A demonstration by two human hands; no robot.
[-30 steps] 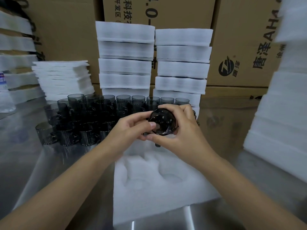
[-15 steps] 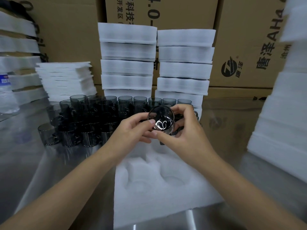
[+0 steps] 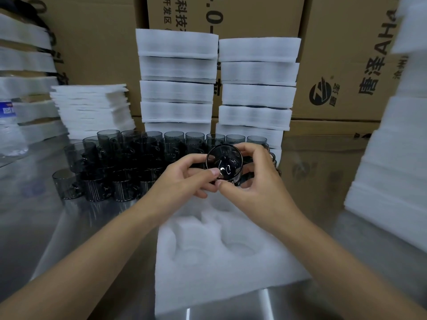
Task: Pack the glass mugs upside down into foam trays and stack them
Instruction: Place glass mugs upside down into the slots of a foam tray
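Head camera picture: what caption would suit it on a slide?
Left hand and right hand hold a dark glass mug above a foam tray, with rows of mugs and stacked foam trays behind.

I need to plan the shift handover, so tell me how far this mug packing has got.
Done: two stacks of foam trays stand at the back, apparently packed. In hand: the left hand and right hand grip one mug above an open foam tray whose visible pockets are empty. Left: many loose mugs on the table wait to be packed.
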